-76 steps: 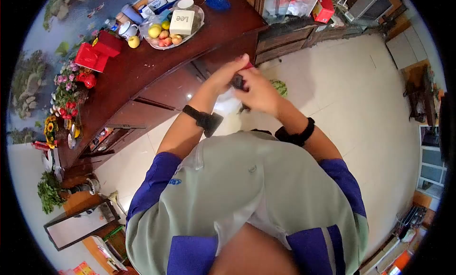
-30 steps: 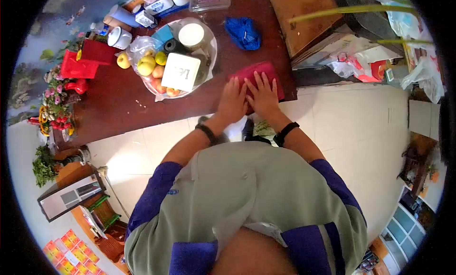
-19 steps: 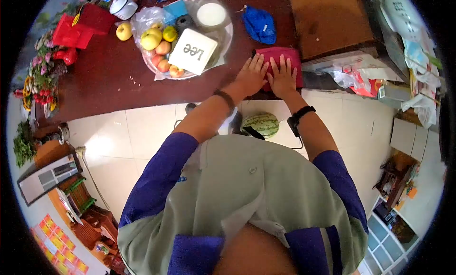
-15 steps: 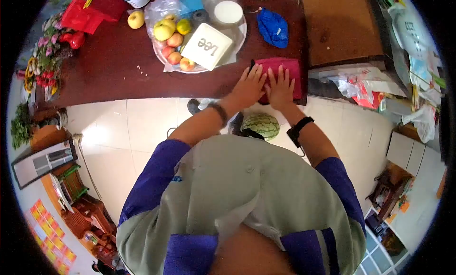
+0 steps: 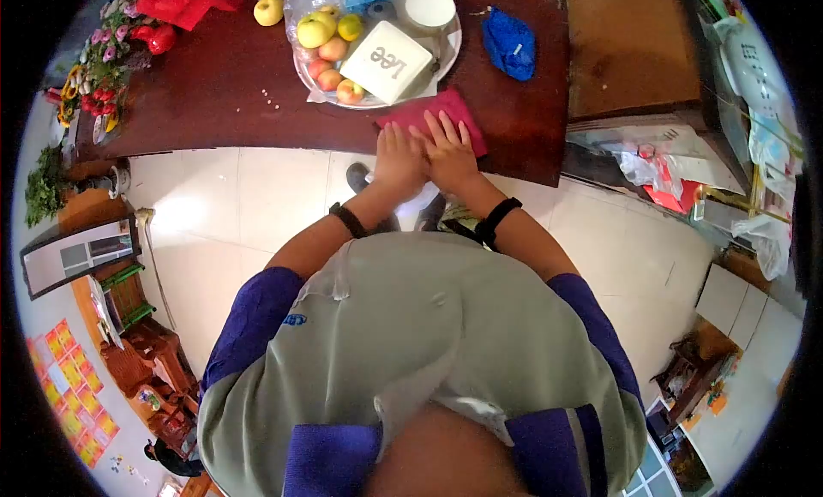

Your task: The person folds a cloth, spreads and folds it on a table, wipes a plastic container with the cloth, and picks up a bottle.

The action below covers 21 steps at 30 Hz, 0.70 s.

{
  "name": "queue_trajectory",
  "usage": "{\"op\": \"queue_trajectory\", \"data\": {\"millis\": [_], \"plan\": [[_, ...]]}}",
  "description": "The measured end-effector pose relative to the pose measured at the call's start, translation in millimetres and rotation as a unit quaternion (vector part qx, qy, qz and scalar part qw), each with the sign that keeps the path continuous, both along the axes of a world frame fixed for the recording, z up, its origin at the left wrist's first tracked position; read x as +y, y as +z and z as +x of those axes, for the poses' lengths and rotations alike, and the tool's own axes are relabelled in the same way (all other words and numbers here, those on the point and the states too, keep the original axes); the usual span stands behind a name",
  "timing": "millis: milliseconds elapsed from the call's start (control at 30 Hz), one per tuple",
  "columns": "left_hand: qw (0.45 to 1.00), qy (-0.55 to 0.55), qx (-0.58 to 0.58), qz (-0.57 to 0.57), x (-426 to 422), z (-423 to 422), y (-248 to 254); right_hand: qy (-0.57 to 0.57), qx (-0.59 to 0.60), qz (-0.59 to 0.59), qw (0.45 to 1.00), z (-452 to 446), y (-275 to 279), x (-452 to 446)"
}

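A flat, dark pink cloth item [image 5: 467, 111] lies near the front edge of the dark red tabletop [image 5: 214, 111]. My right hand [image 5: 447, 156] rests palm down on it, fingers spread. Beside it, my left hand [image 5: 399, 164] lies with its fingertips on the item's near left edge, and the two hands touch. Just behind is a round tray [image 5: 453, 55] with a white box marked "Lee" [image 5: 387, 62], a white-lidded container [image 5: 430, 9] and several fruits [image 5: 316, 29]. A blue bundle [image 5: 509, 44] lies at the back right.
A brown cabinet top [image 5: 630, 51] adjoins the table on the right, with plastic bags [image 5: 645, 169] below. Red boxes [image 5: 187, 1] and flowers [image 5: 107, 47] stand at the left. Part of a watermelon [image 5: 459, 218] shows on the floor, near my feet.
Both hands, first together above the floor, came down onto the pink item on the table. Since the last earlier frame, hands and item have moved left along the table, and the item now lies slanted.
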<state>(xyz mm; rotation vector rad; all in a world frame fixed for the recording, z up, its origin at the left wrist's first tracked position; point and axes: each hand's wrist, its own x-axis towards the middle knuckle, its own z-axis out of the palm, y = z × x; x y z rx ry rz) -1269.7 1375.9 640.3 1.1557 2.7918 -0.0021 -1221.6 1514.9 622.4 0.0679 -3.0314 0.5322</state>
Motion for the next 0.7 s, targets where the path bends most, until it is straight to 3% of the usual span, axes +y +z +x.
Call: {"op": "queue_trajectory", "data": {"millis": [267, 333, 433, 567, 633, 700], "plan": [[0.972, -0.188, -0.075, 0.121, 84.3, 10.1, -21.3, -0.138, -0.055, 0.09, 0.985, 66.7, 1.0, 79.7], [0.957, -0.25, -0.102, 0.105, 104.2, 16.1, -13.9, -0.177, -0.089, 0.117, 0.973, 84.5, 6.0, 98.1], [0.967, -0.254, 0.006, 0.029, 114.5, 33.5, -27.0, -0.199, -0.125, 0.116, 0.965, 94.5, 8.7, 98.4], [0.969, -0.244, 0.037, -0.006, 101.2, 39.5, -26.3, -0.235, -0.221, 0.09, 0.942, 74.2, 30.7, 76.1], [0.967, -0.246, 0.041, -0.05, 78.8, 33.7, -6.2, -0.212, -0.213, 0.08, 0.95, 70.8, 18.3, 64.3], [0.976, -0.205, 0.068, -0.013, 56.5, 28.1, -25.5, -0.186, -0.225, 0.08, 0.953, 54.5, 20.3, 42.0]]}}
